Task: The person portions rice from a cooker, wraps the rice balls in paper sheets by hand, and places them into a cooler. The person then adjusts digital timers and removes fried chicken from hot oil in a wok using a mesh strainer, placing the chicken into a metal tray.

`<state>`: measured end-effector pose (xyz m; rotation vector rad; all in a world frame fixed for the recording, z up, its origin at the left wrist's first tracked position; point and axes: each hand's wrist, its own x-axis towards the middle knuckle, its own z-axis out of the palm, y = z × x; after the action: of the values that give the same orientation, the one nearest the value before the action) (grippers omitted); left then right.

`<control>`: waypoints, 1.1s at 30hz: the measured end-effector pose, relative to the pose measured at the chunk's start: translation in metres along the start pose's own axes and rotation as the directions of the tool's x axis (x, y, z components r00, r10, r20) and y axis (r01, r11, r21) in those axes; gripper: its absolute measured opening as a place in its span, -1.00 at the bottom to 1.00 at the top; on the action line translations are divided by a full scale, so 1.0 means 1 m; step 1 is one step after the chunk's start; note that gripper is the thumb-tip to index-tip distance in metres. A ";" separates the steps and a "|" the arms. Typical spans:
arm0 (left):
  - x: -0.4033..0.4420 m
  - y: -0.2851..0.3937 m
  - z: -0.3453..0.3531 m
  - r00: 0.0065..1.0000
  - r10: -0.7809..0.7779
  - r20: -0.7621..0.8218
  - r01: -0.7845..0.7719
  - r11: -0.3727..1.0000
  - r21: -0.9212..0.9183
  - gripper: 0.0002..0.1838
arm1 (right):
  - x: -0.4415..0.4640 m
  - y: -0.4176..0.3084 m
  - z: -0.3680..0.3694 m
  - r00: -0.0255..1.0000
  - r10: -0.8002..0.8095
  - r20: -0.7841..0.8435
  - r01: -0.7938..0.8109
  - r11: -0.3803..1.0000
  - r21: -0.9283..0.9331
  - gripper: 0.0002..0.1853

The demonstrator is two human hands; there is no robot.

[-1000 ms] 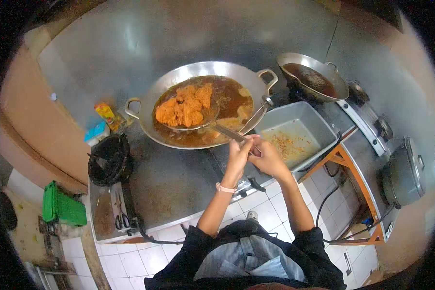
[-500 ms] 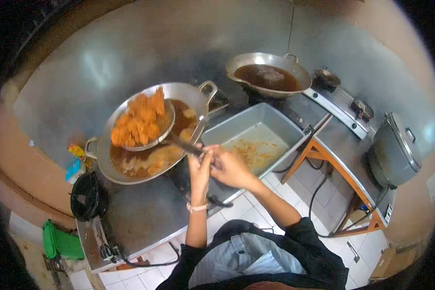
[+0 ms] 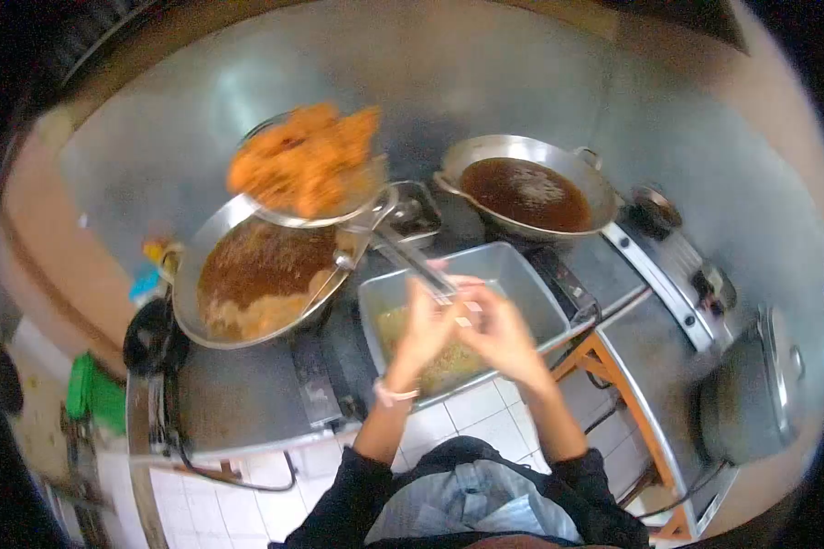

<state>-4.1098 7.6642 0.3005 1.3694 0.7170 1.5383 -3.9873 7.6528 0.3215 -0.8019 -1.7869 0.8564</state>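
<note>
Both my left hand (image 3: 424, 325) and my right hand (image 3: 496, 329) are closed around the handle of a large frying strainer (image 3: 403, 252). Heaped in its round bowl is orange-brown fried food (image 3: 304, 160), blurred by motion; it looks like battered chicken pieces. The strainer is raised over the back right of a wide wok (image 3: 192, 316) of dark, foamy oil (image 3: 261, 265). A thin metal utensil (image 3: 341, 261) leans on this wok's right rim. Below my hands lies a grey rectangular tub (image 3: 540, 306) with crumbs on its bottom.
A second wok (image 3: 604, 197) of dark oil stands at the back right. Beyond it are a white two-burner stove (image 3: 655, 284) and a big lidded pot (image 3: 751, 393). A black basket (image 3: 153, 339) sits at the counter's left end, near a green bin (image 3: 96, 393).
The loaded strainer has risen out of the left wok and swung up and to the right. Both my hands have moved right with its handle, over the grey tub.
</note>
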 end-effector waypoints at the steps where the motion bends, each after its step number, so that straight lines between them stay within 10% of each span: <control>1: 0.001 -0.005 0.018 0.998 -0.034 0.055 0.038 0.997 -0.074 -0.55 | -0.010 -0.002 -0.023 0.986 0.161 0.043 -0.154 0.978 -0.137 -0.66; 3: 0.000 -0.024 0.057 0.988 0.085 0.125 -0.079 0.995 -0.054 -0.50 | -0.028 -0.018 -0.059 0.961 0.275 -0.015 -0.270 0.928 -0.259 -0.66; 4: -0.003 -0.030 0.074 0.987 0.026 0.160 -0.002 0.990 -0.143 -0.50 | -0.036 -0.018 -0.065 0.992 0.023 -0.121 -0.052 0.969 -0.244 -0.73; 5: -0.009 -0.037 0.092 0.978 -0.025 0.206 0.074 0.970 -0.234 -0.49 | -0.050 -0.029 -0.084 0.941 0.318 -0.117 -0.338 0.913 -0.230 -0.72; 9: -0.033 -0.072 0.151 0.945 -0.016 0.325 0.218 0.772 -0.597 -0.45 | -0.083 -0.038 -0.118 0.929 0.325 -0.175 -0.369 0.788 -0.493 -0.70; 13: -0.061 -0.111 0.180 0.944 -0.207 0.258 0.317 0.791 -0.524 -0.47 | -0.090 -0.036 -0.137 0.898 0.429 -0.100 -0.381 0.641 -0.666 -0.64; 17: -0.073 -0.154 0.176 0.989 -0.108 0.101 0.141 0.891 -0.432 -0.52 | -0.076 0.005 -0.147 0.847 0.518 0.119 -0.181 0.493 -0.851 -0.51; 19: -0.075 -0.160 0.165 0.850 -0.450 0.272 0.477 0.441 -0.761 -0.54 | -0.049 0.007 -0.130 0.793 0.543 0.276 0.028 0.420 -0.907 -0.52; 21: -0.073 -0.161 0.161 0.860 -0.468 0.204 0.429 0.447 -0.785 -0.51 | -0.035 0.017 -0.121 0.765 0.535 0.358 0.135 0.409 -0.902 -0.51; 23: -0.062 -0.142 0.149 0.868 -0.458 0.190 0.377 0.362 -0.853 -0.41 | -0.020 0.006 -0.104 0.710 0.630 0.314 0.248 0.194 -0.949 -0.52; 25: -0.060 -0.153 0.149 0.898 -0.383 0.217 0.358 0.350 -0.866 -0.30 | -0.022 0.006 -0.103 0.755 0.542 0.370 0.267 0.262 -0.927 -0.62; 28: -0.051 -0.131 0.146 0.919 -0.271 0.286 0.392 0.550 -0.738 -0.24 | -0.033 -0.019 -0.099 0.810 0.483 0.331 0.317 0.113 -0.942 -0.66; 33: -0.054 -0.101 0.115 0.845 -0.022 0.534 0.460 0.539 -0.705 -0.20 | -0.053 -0.058 -0.101 0.938 0.345 0.023 0.000 0.066 -0.998 -0.70</control>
<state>-3.9751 7.6387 0.2123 0.7841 -0.1524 0.9910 -3.8838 7.5989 0.3739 -1.9081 -2.4854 -0.4457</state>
